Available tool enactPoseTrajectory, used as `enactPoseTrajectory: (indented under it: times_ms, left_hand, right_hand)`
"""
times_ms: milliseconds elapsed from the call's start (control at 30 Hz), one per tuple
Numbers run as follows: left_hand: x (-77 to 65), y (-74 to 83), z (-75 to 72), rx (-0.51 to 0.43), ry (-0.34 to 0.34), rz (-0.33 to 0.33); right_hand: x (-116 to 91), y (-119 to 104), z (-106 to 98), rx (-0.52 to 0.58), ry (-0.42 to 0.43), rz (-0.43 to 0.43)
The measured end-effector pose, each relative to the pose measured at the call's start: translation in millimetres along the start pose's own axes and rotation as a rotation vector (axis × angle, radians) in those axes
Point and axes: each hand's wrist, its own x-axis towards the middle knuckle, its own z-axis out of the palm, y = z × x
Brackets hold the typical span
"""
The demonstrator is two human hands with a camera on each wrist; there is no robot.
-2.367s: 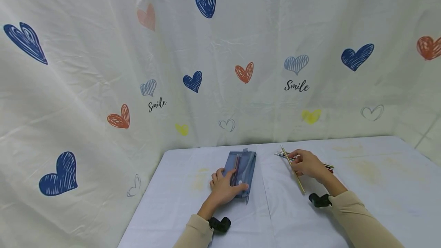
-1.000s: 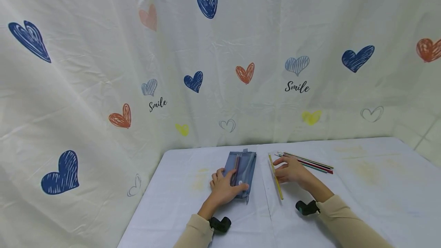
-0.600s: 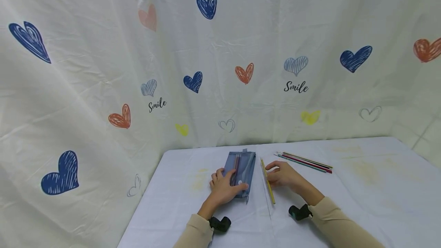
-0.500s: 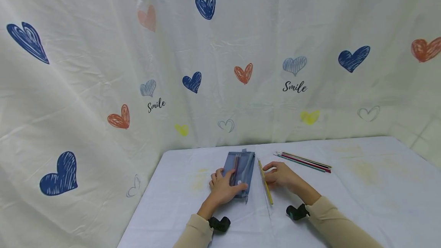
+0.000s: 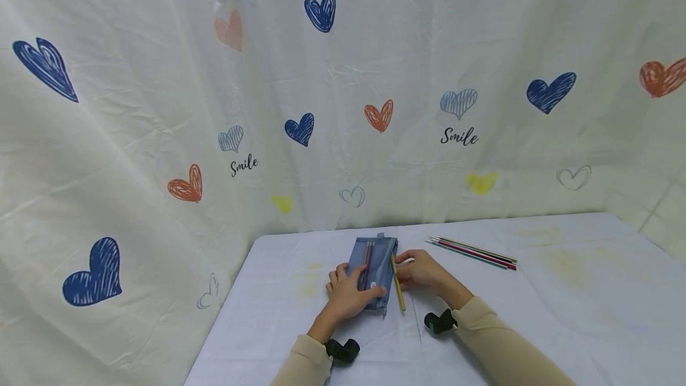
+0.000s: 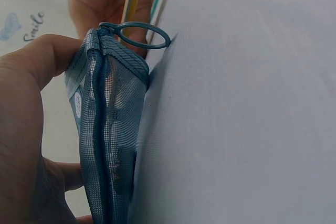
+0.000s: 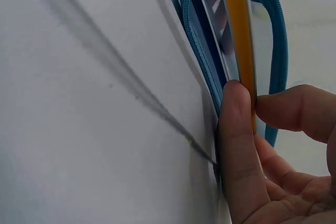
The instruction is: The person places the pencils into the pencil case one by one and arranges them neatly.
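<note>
A blue mesh pencil case [image 5: 382, 261] lies on the white-covered table with slim pencils [image 5: 368, 253] showing through its top. My left hand [image 5: 347, 298] holds it from above, thumb on the near end and fingers over the left side. A ring zip pull [image 6: 142, 24] hangs at one end. Along the case's right side, my right hand [image 5: 420, 270] pinches a yellow pencil [image 5: 398, 285] between thumb and fingers. The right wrist view shows the zip edges parted, with the pencil [image 7: 239, 30] lying in line with that opening.
Several coloured pencils [image 5: 474, 252] lie in a loose bundle at the back right of the table [image 5: 563, 314]. Behind the table hangs a white curtain [image 5: 418, 46] printed with hearts. Each wrist carries a small black camera [image 5: 343, 350].
My right hand has carried the yellow pencil left, from the bundle over to the right edge of the pencil case. The left hand has stayed in place on the case.
</note>
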Motion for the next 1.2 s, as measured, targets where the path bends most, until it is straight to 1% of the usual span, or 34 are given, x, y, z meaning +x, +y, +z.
enactPoseTrajectory:
  times_ms: [267, 500, 867, 967, 1200]
  left_hand:
    - [-0.3, 0.6, 0.8, -0.002, 0.005, -0.004]
    - [1.8, -1.9, 1.8, 0.013, 0.006, 0.002]
    - [0.4, -1.6, 1.0, -0.021, 0.002, 0.004]
    - [0.1, -1.9, 0.7, -0.020, 0.003, 0.007]
    - [-0.7, -1.7, 0.6, -0.025, 0.008, 0.011]
  right_hand:
    - [11, -10, 9, -0.020, 0.036, 0.037]
    - [15, -13, 14, 0.017, 0.052, 0.058]
    - [19, -11, 22, 0.141, 0.064, 0.056]
    - [20, -10, 25, 0.158, 0.066, 0.054]
    - [23, -9, 28, 0.157, 0.071, 0.047]
